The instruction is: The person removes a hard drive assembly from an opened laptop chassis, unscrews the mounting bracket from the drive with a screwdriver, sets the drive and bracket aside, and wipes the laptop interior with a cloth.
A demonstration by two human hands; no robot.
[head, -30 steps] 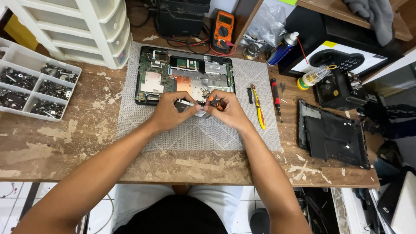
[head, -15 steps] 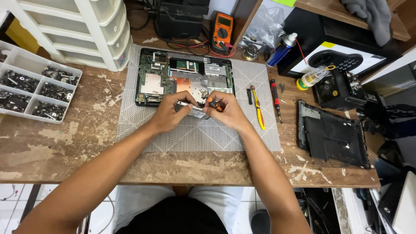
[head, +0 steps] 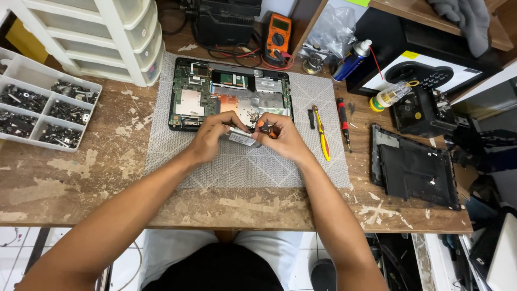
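Observation:
An opened laptop base (head: 231,94) with its green circuit board and copper heat plate showing lies on a grey cutting mat (head: 247,161). My left hand (head: 212,134) grips a flat silver rectangular part (head: 242,138) at the laptop's front edge. My right hand (head: 283,139) is closed around a small screwdriver with an orange-and-black handle (head: 267,128), its tip at that silver part. The two hands almost touch over the part.
A yellow-handled tool (head: 321,134) and a red-and-black screwdriver (head: 343,121) lie right of the hands. A black laptop cover (head: 414,170) sits at right. A compartment tray of screws (head: 43,105), white drawers (head: 102,32), an orange multimeter (head: 277,32) and a spray can (head: 353,59) ring the mat.
Both hands stay on the silver part with only slight shifts; the right hand's screwdriver keeps working at the same spot.

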